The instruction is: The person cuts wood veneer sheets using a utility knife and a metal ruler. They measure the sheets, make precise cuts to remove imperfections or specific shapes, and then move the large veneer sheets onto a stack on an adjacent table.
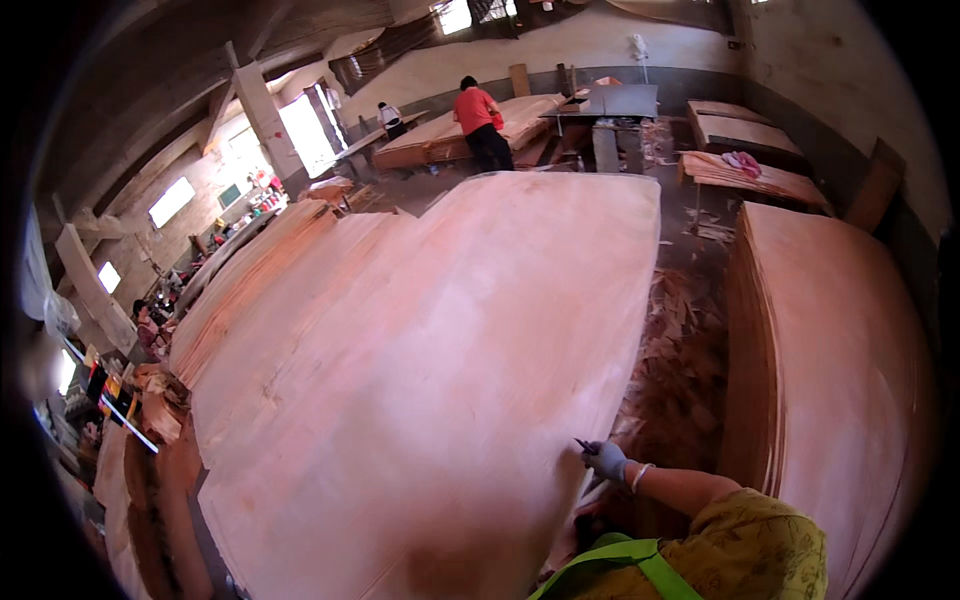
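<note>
My right hand (607, 461), in a grey glove, is closed round a small dark tool (583, 445) with a thin tip. Its exact kind cannot be made out. The hand is at the right edge of a large pale pinkish wood veneer sheet (430, 330), with the tool's tip over the sheet. A light band circles my right wrist. My left hand is out of view.
Another veneer stack (830, 370) stands at the right. Veneer scraps (680, 370) litter the floor between. Layered sheets (260, 270) lie at the left. A person in a red top (477, 115) bends over a far stack (430, 138), near a grey table (610, 100).
</note>
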The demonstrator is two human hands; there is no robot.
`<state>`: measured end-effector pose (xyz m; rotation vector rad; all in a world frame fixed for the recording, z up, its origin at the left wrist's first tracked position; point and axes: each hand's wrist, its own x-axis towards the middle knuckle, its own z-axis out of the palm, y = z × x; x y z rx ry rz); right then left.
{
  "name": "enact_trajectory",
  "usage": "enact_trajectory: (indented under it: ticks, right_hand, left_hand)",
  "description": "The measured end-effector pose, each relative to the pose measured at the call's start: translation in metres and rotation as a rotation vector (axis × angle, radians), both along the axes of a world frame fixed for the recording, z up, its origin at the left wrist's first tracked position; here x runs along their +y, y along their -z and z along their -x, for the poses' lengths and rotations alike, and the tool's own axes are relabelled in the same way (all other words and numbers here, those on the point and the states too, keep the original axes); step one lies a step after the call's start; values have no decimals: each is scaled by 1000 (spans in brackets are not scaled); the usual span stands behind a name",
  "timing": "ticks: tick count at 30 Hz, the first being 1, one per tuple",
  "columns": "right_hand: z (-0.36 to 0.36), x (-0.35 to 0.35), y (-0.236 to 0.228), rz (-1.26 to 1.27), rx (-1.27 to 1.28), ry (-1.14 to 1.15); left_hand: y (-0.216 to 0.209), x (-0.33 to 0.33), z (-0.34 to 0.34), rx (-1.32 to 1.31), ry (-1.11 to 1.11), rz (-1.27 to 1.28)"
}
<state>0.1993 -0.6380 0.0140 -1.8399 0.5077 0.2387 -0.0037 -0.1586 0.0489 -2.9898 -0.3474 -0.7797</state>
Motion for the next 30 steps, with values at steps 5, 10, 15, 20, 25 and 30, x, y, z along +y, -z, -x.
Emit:
enact_trajectory:
  ticks: [5, 10, 15, 20, 25, 30]
  right_hand:
    - [-122, -19, 10, -388, 61, 28]
    - [-168, -19, 20, -657, 128, 247]
    - [-182, -72, 82, -907, 177, 225]
    - [-180, -45, 52, -793, 290, 193]
    - [-183, -41, 47, -718, 262, 179]
    - [-192, -60, 51, -849, 322, 72]
  left_hand:
    - [2, -44, -47, -1, -113, 10]
    - [8, -59, -77, 14, -286, 19]
    - [32, -71, -109, 20, -399, 87]
    - [62, -49, -85, 24, -643, 88]
    - [92, -37, -76, 44, -718, 91]
    - [45, -47, -91, 87, -707, 215]
